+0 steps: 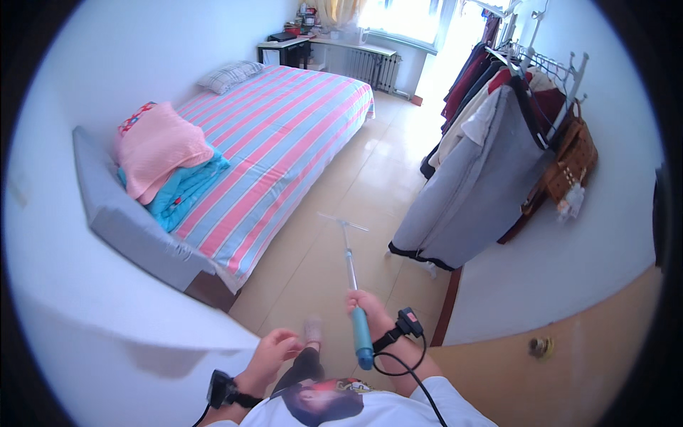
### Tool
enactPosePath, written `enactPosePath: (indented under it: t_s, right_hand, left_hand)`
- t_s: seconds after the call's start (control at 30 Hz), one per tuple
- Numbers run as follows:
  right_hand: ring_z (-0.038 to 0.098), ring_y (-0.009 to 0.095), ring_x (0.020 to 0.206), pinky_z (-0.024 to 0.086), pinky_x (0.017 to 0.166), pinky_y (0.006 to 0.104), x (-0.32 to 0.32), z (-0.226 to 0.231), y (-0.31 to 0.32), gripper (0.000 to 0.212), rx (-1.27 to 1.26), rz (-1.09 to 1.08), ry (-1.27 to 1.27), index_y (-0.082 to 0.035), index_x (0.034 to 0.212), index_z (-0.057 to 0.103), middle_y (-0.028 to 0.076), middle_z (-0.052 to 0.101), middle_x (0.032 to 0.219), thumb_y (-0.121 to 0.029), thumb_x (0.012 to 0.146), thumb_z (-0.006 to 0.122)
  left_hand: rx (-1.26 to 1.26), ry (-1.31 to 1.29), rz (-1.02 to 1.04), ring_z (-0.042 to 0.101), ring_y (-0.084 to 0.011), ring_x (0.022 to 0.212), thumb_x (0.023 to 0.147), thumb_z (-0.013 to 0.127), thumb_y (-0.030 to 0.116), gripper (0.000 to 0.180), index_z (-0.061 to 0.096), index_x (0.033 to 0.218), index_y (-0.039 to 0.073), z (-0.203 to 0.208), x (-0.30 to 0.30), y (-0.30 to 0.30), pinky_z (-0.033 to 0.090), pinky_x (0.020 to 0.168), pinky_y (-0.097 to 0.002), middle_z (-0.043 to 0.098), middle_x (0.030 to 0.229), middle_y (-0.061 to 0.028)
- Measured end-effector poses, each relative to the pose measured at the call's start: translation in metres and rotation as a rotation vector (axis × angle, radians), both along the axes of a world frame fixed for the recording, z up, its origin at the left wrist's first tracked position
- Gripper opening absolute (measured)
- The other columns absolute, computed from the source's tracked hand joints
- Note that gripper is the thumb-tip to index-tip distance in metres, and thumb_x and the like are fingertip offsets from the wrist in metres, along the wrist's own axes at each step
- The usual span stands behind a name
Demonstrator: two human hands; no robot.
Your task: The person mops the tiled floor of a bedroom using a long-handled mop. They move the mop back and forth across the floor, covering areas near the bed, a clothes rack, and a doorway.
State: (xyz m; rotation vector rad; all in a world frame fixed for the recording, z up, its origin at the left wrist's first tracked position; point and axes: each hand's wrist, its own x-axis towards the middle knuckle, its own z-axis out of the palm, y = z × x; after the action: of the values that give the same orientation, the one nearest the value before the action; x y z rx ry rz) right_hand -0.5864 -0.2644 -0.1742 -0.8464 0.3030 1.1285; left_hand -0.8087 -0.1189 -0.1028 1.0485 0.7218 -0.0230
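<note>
nearest the body, the left hand (276, 350) hangs half open, its fingers loosely curled, with nothing seen in it; its palm is turned away, so a small thing there could go unnoticed. the right hand (368, 307) is closed around the rod (351, 270) where its teal handle (361, 334) meets the metal shaft, the handle's butt end pointing back at the body. the step in hand looks like bearing the rod forward, crossbar first. the next move probably calls for a firm right grip and a level swing, clear of the bed's near right corner and the hanging clothes; the left hand seems free to steady the shaft.

one foot (313, 331) is blurred. farther out, the thin crossbar (356, 226) shows over the floor (284, 306), between the right edge of the bed (284, 135) and the clothes rack (578, 78); its left end fades into the tiles, and whether it touches them i cannot tell. garments hide most of the rack's frame, and the far window (405, 18) is washed out by glare.
</note>
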Motion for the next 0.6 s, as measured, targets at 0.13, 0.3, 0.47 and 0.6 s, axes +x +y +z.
enactPosePath:
  t_s: [0.13, 0.3, 0.47, 0.6]
  right_hand:
    - [0.040, 0.005, 0.045, 0.035, 0.040, 0.0191, 0.079, -0.004, 0.059, 0.018, -0.141, -0.069, -0.088, -0.009, 0.073, 0.043, -0.004, 0.042, 0.058, -0.012, 0.091, 0.048]
    - [0.040, 0.005, 0.048, 0.036, 0.042, 0.0175, 0.187, -0.009, 0.077, 0.016, -0.066, -0.158, 0.041, -0.011, 0.077, 0.042, -0.004, 0.042, 0.062, -0.012, 0.092, 0.048]
    - [0.040, 0.004, 0.049, 0.039, 0.042, 0.0164, 0.287, -0.016, 0.075, 0.014, -0.090, -0.241, -0.017, -0.009, 0.083, 0.041, -0.002, 0.043, 0.068, -0.014, 0.094, 0.048]
    - [0.039, 0.003, 0.049, 0.039, 0.041, 0.0170, 0.382, -0.042, 0.094, 0.014, -0.147, -0.268, -0.011, -0.009, 0.082, 0.041, -0.003, 0.042, 0.066, -0.013, 0.094, 0.048]
  left_hand:
    - [-0.003, -0.082, -0.255, 0.058, -0.0136, 0.091, 0.091, 0.053, 0.015, 0.020, 0.053, 0.106, 0.002, -0.008, 0.143, 0.043, 0.047, 0.081, -0.0270, 0.059, 0.097, -0.0071]
    - [0.169, -0.145, -0.498, 0.058, -0.0123, 0.091, 0.091, 0.053, 0.016, 0.019, 0.054, 0.105, 0.002, 0.008, 0.266, 0.105, 0.046, 0.081, -0.0255, 0.060, 0.096, -0.0054]
    - [0.200, -0.253, -0.566, 0.059, -0.0113, 0.087, 0.090, 0.053, 0.016, 0.018, 0.056, 0.102, 0.002, 0.004, 0.388, 0.158, 0.046, 0.077, -0.0250, 0.061, 0.091, -0.0045]
    - [0.540, -0.258, -0.546, 0.059, -0.0112, 0.082, 0.087, 0.056, 0.016, 0.017, 0.059, 0.096, 0.002, -0.052, 0.474, 0.219, 0.047, 0.072, -0.0251, 0.063, 0.085, -0.0054]
